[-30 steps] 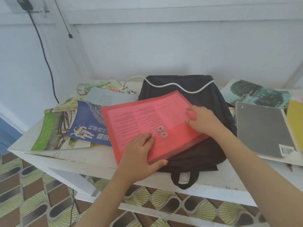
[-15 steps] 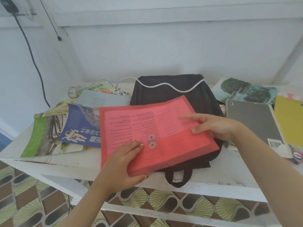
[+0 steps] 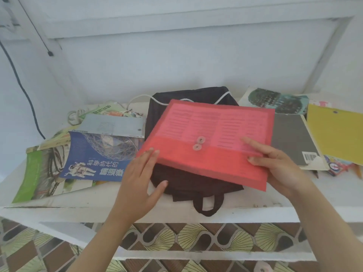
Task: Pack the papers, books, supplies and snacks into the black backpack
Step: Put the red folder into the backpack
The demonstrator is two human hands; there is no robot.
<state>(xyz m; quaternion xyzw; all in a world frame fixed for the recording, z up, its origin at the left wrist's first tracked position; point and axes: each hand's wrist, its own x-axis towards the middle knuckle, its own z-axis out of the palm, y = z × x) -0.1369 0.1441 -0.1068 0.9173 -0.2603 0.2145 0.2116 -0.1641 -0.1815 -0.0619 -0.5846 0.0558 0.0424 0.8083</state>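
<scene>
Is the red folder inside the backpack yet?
Out. The whole red folder is in view over the black backpack, and the right hand grips it.

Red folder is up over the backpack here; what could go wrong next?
The right hand pinches the red folder at one corner only, while the left hand just touches its edge: it could sag or slip. No opening shows on the black backpack beneath, so insertion may stall.
</scene>
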